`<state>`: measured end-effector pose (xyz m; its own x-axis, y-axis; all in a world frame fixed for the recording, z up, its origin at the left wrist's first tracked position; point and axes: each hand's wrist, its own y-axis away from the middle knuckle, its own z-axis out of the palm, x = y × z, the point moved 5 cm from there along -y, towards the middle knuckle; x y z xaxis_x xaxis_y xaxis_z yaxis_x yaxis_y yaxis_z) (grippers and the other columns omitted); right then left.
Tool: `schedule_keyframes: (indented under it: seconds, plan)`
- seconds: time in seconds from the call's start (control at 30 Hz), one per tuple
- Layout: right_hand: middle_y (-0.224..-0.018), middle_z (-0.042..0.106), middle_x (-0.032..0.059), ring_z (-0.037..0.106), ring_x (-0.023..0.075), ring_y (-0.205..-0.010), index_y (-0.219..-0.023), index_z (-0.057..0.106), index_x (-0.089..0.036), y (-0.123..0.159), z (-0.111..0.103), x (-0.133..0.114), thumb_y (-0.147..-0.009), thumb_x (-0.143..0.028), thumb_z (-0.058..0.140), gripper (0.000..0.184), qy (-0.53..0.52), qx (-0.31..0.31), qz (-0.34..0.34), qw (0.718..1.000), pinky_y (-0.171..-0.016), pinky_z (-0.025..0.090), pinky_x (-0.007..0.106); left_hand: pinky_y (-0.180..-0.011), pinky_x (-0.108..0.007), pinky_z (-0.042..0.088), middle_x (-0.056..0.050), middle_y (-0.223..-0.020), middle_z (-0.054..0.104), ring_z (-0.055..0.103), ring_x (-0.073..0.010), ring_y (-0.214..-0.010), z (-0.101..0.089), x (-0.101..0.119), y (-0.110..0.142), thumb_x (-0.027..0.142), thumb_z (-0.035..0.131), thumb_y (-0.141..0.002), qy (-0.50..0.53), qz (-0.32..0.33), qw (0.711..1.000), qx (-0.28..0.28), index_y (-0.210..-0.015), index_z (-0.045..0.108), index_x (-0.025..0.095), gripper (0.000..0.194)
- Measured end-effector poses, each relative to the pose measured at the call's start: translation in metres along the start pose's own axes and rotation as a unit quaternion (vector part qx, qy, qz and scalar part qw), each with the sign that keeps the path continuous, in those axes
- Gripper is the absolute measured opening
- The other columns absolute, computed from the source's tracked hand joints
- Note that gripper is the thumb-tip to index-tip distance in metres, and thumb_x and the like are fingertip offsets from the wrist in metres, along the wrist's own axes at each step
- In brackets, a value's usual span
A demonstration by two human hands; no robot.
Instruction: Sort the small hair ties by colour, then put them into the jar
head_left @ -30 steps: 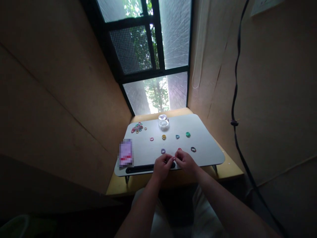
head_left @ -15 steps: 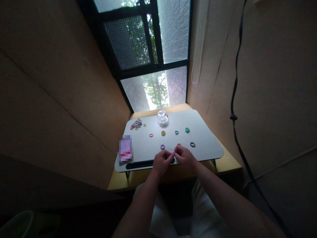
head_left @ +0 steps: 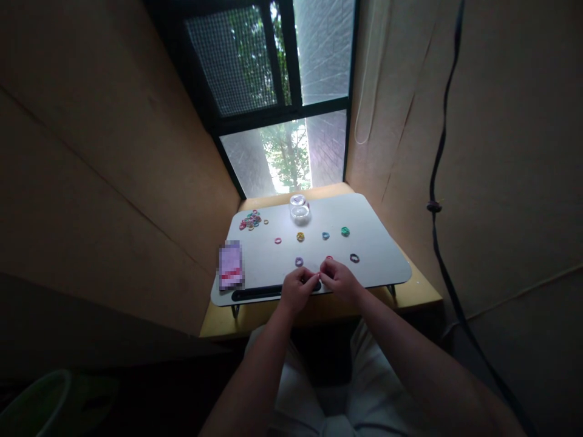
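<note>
My left hand (head_left: pixel 298 287) and my right hand (head_left: pixel 338 280) meet over the front edge of the white lap table (head_left: pixel 378 255). Fingertips of both pinch a small red hair tie (head_left: pixel 319 275), mostly hidden by the fingers. Just beyond my right hand another red hair tie (head_left: pixel 328 258) lies partly covered. A purple hair tie (head_left: pixel 299 262) is beyond my left hand, and a dark one (head_left: pixel 354 258) lies to the right. Farther back, a row runs from a pink hair tie (head_left: pixel 277 241) through yellow ties (head_left: pixel 300 237) and a blue one (head_left: pixel 325 235) to green ties (head_left: pixel 345 231).
A mixed pile of hair ties (head_left: pixel 250 220) lies at the back left. Near the window stands a clear plastic container (head_left: pixel 299 210). A blurred purple packet (head_left: pixel 231 265) rests at the left, by the black slot (head_left: pixel 257 293). A dark cord (head_left: pixel 439 145) hangs at the right.
The view has tilted down slightly, so the table appears higher. Both hands stay together at the front edge, still pinching the red hair tie.
</note>
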<state>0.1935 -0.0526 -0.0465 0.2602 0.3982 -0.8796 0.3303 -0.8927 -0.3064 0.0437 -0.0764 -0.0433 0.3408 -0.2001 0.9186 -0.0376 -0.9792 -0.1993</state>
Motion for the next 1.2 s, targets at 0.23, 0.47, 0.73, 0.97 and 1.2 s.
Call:
schedule_keyframes:
  seconds: [0.23,0.47,0.73,0.97,1.2]
  plan:
    - [-0.065,0.05,-0.0029,0.044,0.0125,-0.06,-0.073,0.053,-0.02,-0.001,0.0,0.0,-0.081,-0.025,0.059,0.011,-0.007,-0.003,0.009,1.0,-0.057,0.036,0.026,-0.063,-0.025,0.043,0.0,-0.068,0.061,0.054,-0.0132,-0.064,0.001,-0.003,-0.001,0.045,0.063,-0.084,0.011,0.006,1.0,-0.002,-0.075,0.066,0.017,0.029]
    - [-0.061,0.052,-0.002,0.045,0.013,-0.058,-0.072,0.051,-0.021,-0.001,-0.001,-0.004,-0.086,-0.029,0.056,0.017,-0.014,0.003,0.019,1.0,-0.054,0.036,0.026,-0.063,-0.025,0.045,0.001,-0.071,0.06,0.054,-0.0125,-0.065,0.003,-0.01,-0.003,0.041,0.061,-0.086,0.058,-0.014,0.998,-0.007,-0.082,0.062,0.018,0.023]
    - [-0.06,0.053,-0.0024,0.045,0.0127,-0.057,-0.072,0.052,-0.021,0.0,-0.001,-0.002,-0.086,-0.031,0.057,0.018,-0.018,0.012,0.021,1.0,-0.055,0.037,0.025,-0.063,-0.024,0.043,0.001,-0.071,0.06,0.053,-0.0124,-0.066,0.0,-0.006,-0.004,0.04,0.065,-0.083,0.052,0.002,0.999,0.014,-0.08,0.064,0.018,0.023]
    - [-0.063,0.056,-0.0017,0.048,0.0127,-0.057,-0.074,0.053,-0.021,0.0,-0.002,-0.002,-0.085,-0.029,0.056,0.014,-0.027,0.005,0.033,0.999,-0.054,0.037,0.025,-0.064,-0.024,0.043,0.002,-0.068,0.057,0.051,-0.0118,-0.064,0.0,-0.008,-0.004,0.043,0.067,-0.082,0.056,-0.003,0.998,0.017,-0.077,0.064,0.018,0.025]
    - [-0.062,0.056,-0.0019,0.048,0.0131,-0.057,-0.075,0.052,-0.021,0.001,-0.001,0.0,-0.085,-0.029,0.055,0.013,-0.029,0.006,0.035,0.999,-0.055,0.038,0.026,-0.06,-0.023,0.042,0.002,-0.064,0.055,0.05,-0.0112,-0.061,0.001,-0.011,-0.003,0.043,0.065,-0.083,0.071,-0.013,0.997,0.005,-0.077,0.064,0.018,0.026]
